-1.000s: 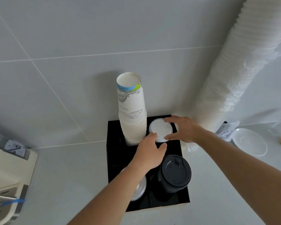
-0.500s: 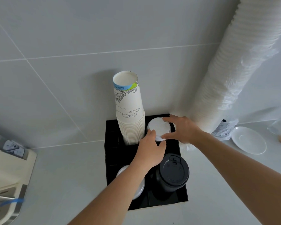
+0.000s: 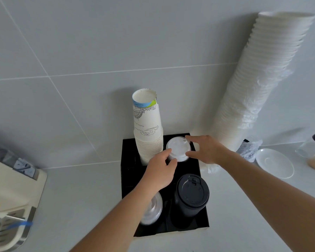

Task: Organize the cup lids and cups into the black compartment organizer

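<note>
Hardly moved since half a second back: same two-handed hold on the white lids (image 3: 178,148), only eased a touch toward the near side of their compartment, with a sip hole now showing at the far right of the top lid. Behind, leaning on the wall, a tall wrapped sleeve (image 3: 258,84) of white cups, foot on the surface (image 3: 80,206) just right of the organizer (image 3: 127,179). In the organizer's far-left compartment, a cup stack (image 3: 147,128), upright and touching the lids' left side. In the near-right compartment, a black cup (image 3: 191,193) with its lid on. In the near-left, clear lids (image 3: 152,210), half hidden under the left forearm. The white lids themselves in the far-right compartment, axis upright, not visibly seated; depth below the rim hidden by both hands. Right hand (image 3: 205,151) coming in from the right, forefinger curled over the far rim, thumb at the near-right edge, spread about as wide as the lid and pinching it. Left hand (image 3: 160,173) coming from the near left, fingers (image 3: 168,151) curled against the near-left rim, steadying more than carrying, by the look of it. So: lids between the two sets of fingers, neither hand nearer than the other, and free room only straight down. Probably a matter of pressing level and downward, keeping clear of the cup stack.
</note>
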A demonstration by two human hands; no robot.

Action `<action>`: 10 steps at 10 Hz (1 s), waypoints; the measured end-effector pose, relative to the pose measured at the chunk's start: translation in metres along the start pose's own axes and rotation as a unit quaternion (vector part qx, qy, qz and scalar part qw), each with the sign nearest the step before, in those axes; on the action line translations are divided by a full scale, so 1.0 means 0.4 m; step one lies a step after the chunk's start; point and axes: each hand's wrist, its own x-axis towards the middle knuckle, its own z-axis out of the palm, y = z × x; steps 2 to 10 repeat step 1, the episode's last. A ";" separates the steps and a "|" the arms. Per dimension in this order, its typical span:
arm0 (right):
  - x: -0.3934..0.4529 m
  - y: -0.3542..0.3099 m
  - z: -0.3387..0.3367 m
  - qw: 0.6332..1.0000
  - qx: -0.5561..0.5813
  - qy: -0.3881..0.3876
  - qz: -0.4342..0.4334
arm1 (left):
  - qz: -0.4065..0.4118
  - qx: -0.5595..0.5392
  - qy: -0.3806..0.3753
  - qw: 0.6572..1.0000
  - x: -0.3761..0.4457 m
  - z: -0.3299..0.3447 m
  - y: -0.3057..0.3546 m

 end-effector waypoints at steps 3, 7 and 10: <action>-0.019 -0.003 -0.009 0.995 0.097 0.027 0.006 | 0.008 -0.044 0.034 0.998 -0.037 -0.033 0.001; -0.019 -0.003 -0.009 0.995 0.097 0.027 0.006 | 0.008 -0.044 0.034 0.998 -0.037 -0.033 0.001; -0.019 -0.003 -0.009 0.995 0.097 0.027 0.006 | 0.008 -0.044 0.034 0.998 -0.037 -0.033 0.001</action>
